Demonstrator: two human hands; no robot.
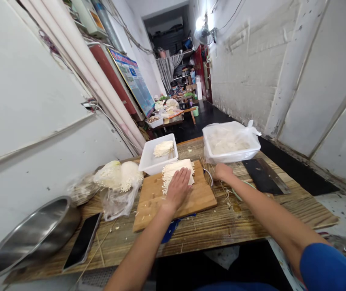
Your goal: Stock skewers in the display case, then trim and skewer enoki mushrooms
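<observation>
My left hand (179, 186) lies flat, fingers stretched out, on a row of enoki mushrooms (168, 173) on the wooden cutting board (148, 206). A pale flat piece shows at the row's right edge. My right hand (223, 172) is closed just right of the board, by a bundle of thin bamboo skewers (206, 165); what its fingers hold, if anything, is hidden. Behind the board stands a white plastic tray (144, 163) with another enoki bundle (163, 148) and skewers in it.
Left of the board are bagged enoki mushrooms (132, 174), a dark phone-like slab (83, 240) and a steel basin (30, 236). A plastic-wrapped white tub (230, 141) stands back right, near a cleaver (265, 176). Farther back, a person sits by a laden table (173, 120).
</observation>
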